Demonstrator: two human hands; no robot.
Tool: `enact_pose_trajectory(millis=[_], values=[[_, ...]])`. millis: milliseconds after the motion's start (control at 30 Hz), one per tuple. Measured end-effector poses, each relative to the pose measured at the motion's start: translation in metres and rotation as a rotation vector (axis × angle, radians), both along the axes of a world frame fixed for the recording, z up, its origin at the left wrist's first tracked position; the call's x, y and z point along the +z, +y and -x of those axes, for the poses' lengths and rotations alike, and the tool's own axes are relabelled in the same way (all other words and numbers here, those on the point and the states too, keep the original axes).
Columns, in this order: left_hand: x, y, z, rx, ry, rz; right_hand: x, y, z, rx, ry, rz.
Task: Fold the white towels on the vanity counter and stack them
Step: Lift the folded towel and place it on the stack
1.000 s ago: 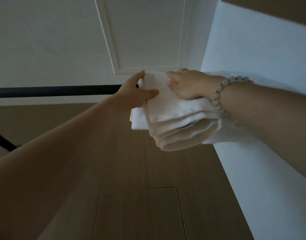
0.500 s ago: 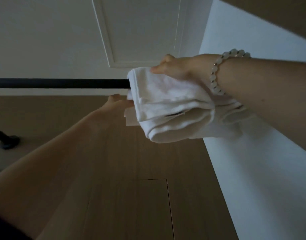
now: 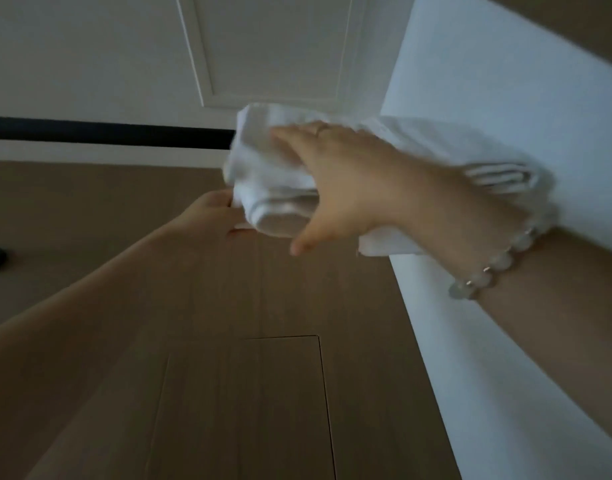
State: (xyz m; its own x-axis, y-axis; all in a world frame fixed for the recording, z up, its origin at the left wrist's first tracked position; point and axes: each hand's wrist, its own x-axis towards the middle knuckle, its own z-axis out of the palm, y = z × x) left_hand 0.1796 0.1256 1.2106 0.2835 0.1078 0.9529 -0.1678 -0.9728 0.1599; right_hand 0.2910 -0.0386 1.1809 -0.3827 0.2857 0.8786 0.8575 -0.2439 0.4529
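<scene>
Two hands on a stack of folded white towels

The folded towels (image 3: 273,188) hang over the left edge of the white counter (image 3: 505,109). The right hand (image 3: 346,181) lies on top with fingers spread, flat, gripping nothing. The left hand (image 3: 211,216) supports the stack from below; its fingers are hidden, so I cannot tell its grip.

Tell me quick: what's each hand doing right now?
Left hand: gripping the lower edge of the folded white towels.
Right hand: open, fingers spread, resting flat on top of the towels.
</scene>
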Motion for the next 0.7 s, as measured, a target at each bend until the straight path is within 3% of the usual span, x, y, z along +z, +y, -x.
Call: enact_pose_trajectory(millis=[133, 267, 400, 500, 600, 700], values=[[-0.009, 0.007, 0.018, -0.057, 0.071, 0.017, 0.003, 0.025, -0.017, -0.023, -0.070, -0.093], [-0.036, 0.015, 0.015, -0.147, 0.112, 0.028, 0.008, 0.034, -0.012, 0.235, -0.011, -0.164], [-0.038, 0.005, 0.014, -0.159, 0.066, 0.081, 0.000, 0.042, -0.012, 0.181, -0.103, -0.274], [-0.031, -0.007, 0.009, -0.152, -0.005, 0.202, -0.012, 0.051, -0.023, 0.228, -0.152, -0.297], [-0.032, -0.024, 0.011, -0.350, -0.080, 0.339, -0.014, 0.059, -0.027, 0.265, -0.145, -0.311], [-0.025, -0.039, 0.024, -0.463, 0.015, 0.489, -0.012, 0.065, -0.029, 0.221, -0.202, -0.370]])
